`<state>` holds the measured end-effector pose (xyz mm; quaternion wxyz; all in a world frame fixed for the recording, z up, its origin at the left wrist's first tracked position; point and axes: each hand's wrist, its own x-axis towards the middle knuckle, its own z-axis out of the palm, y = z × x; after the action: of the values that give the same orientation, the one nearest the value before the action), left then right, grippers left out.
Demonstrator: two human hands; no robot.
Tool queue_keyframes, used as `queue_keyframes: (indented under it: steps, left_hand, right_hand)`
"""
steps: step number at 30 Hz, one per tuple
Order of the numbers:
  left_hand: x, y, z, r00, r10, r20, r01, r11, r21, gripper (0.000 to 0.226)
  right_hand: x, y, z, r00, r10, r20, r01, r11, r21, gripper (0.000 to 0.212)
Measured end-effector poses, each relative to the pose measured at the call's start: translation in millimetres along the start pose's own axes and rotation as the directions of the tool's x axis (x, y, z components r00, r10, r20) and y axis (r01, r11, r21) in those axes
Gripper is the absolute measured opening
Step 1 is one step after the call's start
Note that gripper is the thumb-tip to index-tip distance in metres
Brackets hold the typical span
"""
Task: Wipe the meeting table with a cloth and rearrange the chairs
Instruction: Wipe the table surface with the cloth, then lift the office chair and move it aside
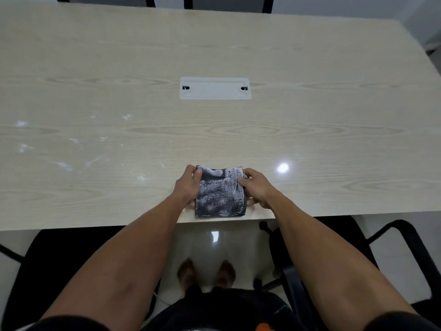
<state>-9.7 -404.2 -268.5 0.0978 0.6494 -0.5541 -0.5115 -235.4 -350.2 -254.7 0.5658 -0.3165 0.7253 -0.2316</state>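
A pale wood-grain table [238,56] is seen from above by a person standing at its near edge; both bare forearms are stretched forward over that edge.

A folded dark grey cloth [220,191], mottled with whitish patches, is held flat on the table between the two hands, just inside the near edge; its nearer hem lies almost at the table's lip.

The left hand [187,187] grips the cloth's left side; the thumb is pressed on the top far corner and the fingers are curled down along and under the edge. The right hand [256,188] grips the cloth's right side; the thumb and forefinger are pinched on the far right corner, and the other fingers are curled round the nearer right edge.

Beyond the hands, towards the table's middle, a white rectangular cable hatch [215,88] is set flush in the top; a small dark slot is seen at each end of it. To the left of the left hand, faint whitish smears [71,151] are scattered over the surface; just to the right of the right hand, a bright lamp glare [283,167] is reflected.

Below the left forearm a black chair [71,247] is tucked under the edge; below and right of the right forearm a second black chair [393,247] with an armrest loop is seen. Dark chair backs [188,1] are cut off at the far side. Bare feet [206,273] are seen on the glossy floor beneath the hands.
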Motion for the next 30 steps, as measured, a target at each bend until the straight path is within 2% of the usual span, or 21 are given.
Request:
queue_keyframes:
  steps: [3, 5, 8, 11, 14, 20, 24, 27, 30]
  left_hand:
    - [5, -2, 5, 1.0, -0.007, -0.03, 0.008, 0.999, 0.039, 0.035]
    - [5, -1, 7, 0.996, -0.003, -0.087, 0.018, 0.985, 0.173, 0.038]
    - [-3, 3, 5, 0.976, 0.012, -0.218, 0.084, 0.901, 0.426, 0.043]
    - [-11, 10, 5, 0.969, 0.051, -0.243, 0.074, 0.876, 0.477, 0.037]
    - [-18, 19, 13, 0.975, 0.132, -0.179, -0.039, 0.894, 0.447, 0.025]
    - [-48, 50, 41, 0.969, 0.245, 0.01, -0.233, 0.906, 0.352, 0.019]
    - [-68, 62, 69, 0.943, 0.312, 0.114, -0.331, 0.854, 0.402, 0.029]
    - [-86, 69, 95, 0.905, 0.366, 0.217, -0.425, 0.8, 0.423, 0.044]
    - [-104, 70, 122, 0.864, 0.396, 0.311, -0.499, 0.759, 0.418, 0.045]
  right_hand:
    - [11, 7, 2, 0.999, 0.016, -0.048, -0.015, 0.999, 0.033, 0.022]
    - [18, 12, 1, 0.994, 0.013, -0.11, -0.011, 1.0, 0.023, 0.025]
    - [24, 17, -2, 0.974, -0.03, -0.225, 0.012, 0.997, -0.082, 0.025]
    - [20, 18, -7, 0.959, -0.045, -0.281, 0.016, 0.994, -0.105, 0.024]
    - [11, 19, -12, 0.943, -0.082, -0.323, 0.047, 0.992, -0.115, 0.02]
    - [-24, 38, -25, 0.922, -0.118, -0.37, 0.094, 0.992, -0.083, 0.028]
    - [-62, 69, -36, 0.889, -0.063, -0.454, 0.078, 0.997, 0.015, 0.027]
    - [-102, 104, -47, 0.826, 0.008, -0.563, 0.074, 0.99, 0.124, 0.027]
    - [-144, 140, -54, 0.763, 0.083, -0.641, 0.059, 0.979, 0.197, 0.024]
